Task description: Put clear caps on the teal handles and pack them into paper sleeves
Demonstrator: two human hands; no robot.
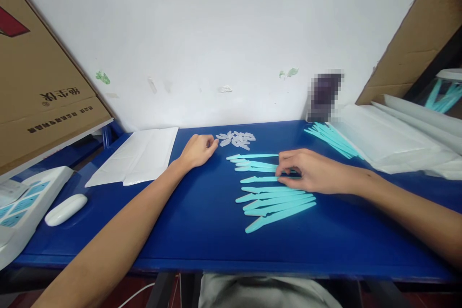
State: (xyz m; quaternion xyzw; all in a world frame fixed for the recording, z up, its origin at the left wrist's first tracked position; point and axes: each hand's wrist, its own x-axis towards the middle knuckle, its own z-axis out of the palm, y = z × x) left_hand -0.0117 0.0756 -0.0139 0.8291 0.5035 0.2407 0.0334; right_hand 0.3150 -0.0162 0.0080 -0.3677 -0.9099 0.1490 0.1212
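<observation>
Several turquoise eyebrow razors point(277, 209) lie in a loose column on the blue table, heads to the left. My right hand point(310, 171) rests over the upper handles, its thumb and fingers closed around the handle of one eyebrow razor point(258, 179); the fingers hide part of the grip. Beyond the razors sits a small pile of clear plastic pieces, like blade caps point(238, 140). At the left edge of this pile is my left hand point(198, 149), fingers curled and pinched together. Whatever it may hold is too small or hidden to make out.
More turquoise razors point(332, 139) lie at the back right beside white plastic packaging point(393, 139). White bags point(139, 156), a white oval case point(66, 210) and a white tray point(43, 202) are on the left. Cardboard point(46, 72) stands at left; a wall point(224, 33) closes the back.
</observation>
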